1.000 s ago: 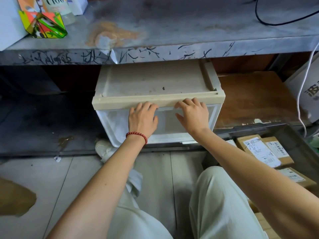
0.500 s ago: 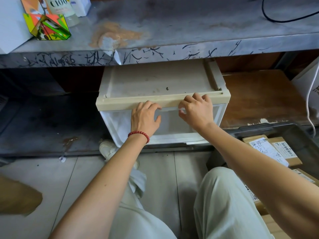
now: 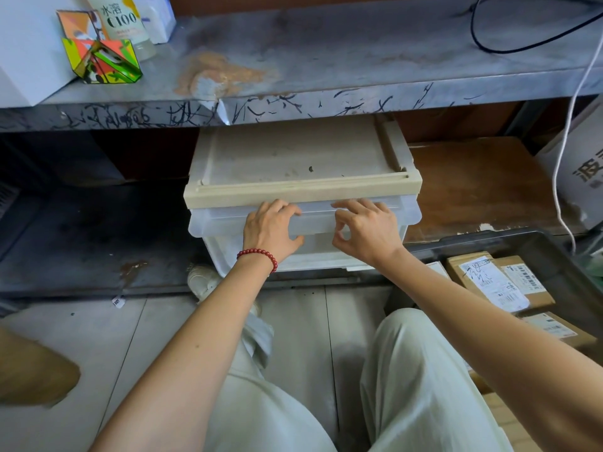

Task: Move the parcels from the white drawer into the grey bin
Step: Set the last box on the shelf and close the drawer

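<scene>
A white plastic drawer unit (image 3: 293, 164) with a beige top frame sits under a metal bench. Its translucent drawer (image 3: 222, 223) sticks out a little from the frame. My left hand (image 3: 270, 230), with a red bead bracelet at the wrist, grips the drawer's front lip, fingers over the top and thumb underneath. Just to its right, my right hand (image 3: 365, 230) holds the same lip the same way. The drawer's inside is hidden. At the right stands the grey bin (image 3: 561, 272), holding several brown cardboard parcels (image 3: 489, 282) with white labels.
The scratched metal bench (image 3: 326, 60) overhangs the drawer unit, carrying a bottle, a colourful carton (image 3: 104, 60) and a black cable. A white cable (image 3: 567, 125) hangs at the right beside a white box. My knees and a white shoe (image 3: 202, 282) are on the tiled floor.
The drawer has slid out a short way from under the beige frame, towards me. Both hands have come back with its front lip.
</scene>
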